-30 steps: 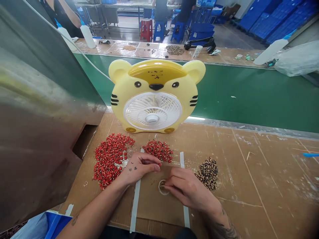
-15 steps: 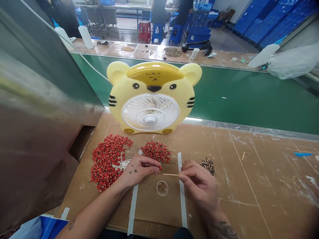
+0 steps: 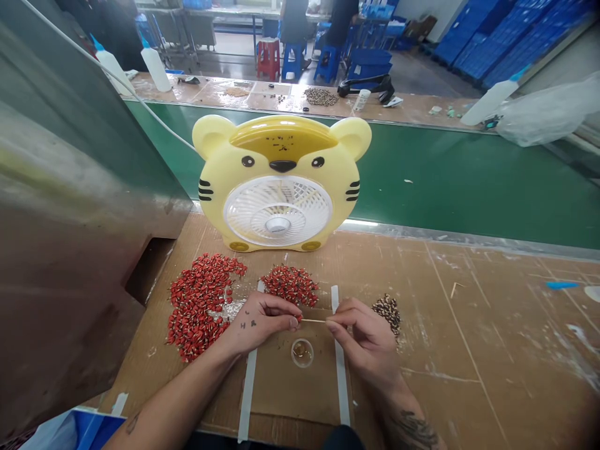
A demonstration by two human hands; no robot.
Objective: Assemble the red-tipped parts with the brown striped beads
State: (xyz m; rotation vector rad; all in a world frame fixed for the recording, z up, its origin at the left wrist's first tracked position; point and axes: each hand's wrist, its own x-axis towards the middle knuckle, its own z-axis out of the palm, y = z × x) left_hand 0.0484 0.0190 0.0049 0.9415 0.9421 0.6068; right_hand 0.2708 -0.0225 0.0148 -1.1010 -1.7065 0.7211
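Observation:
Between thumb and fingertips, my left hand (image 3: 262, 322) pinches a small red piece (image 3: 299, 318), mostly covered by the fingers. My right hand (image 3: 368, 337) is closed on a thin wooden stick (image 3: 314, 320), whose tip meets the red piece. Below the stick sits a small clear round cup (image 3: 302, 353) with some see-through liquid in it. Behind my hands lies a small pile of red pieces (image 3: 289, 285). A larger red pile (image 3: 199, 306) spreads to the left of my left hand. Dark-and-tan small pieces (image 3: 387, 312) are heaped just beyond my right hand.
A yellow animal-shaped fan (image 3: 281, 144) stands at the back of the cardboard-covered table (image 3: 469, 350). Two white tape strips (image 3: 341, 375) flank the cup. A metal panel (image 3: 70, 237) rises on the left. Squeeze bottles (image 3: 157, 69) stand on the ledge behind; people sit farther off.
My right hand has brought the stick up and left, so its tip now meets the red piece. My left hand keeps its pinch. The whole view has shifted slightly.

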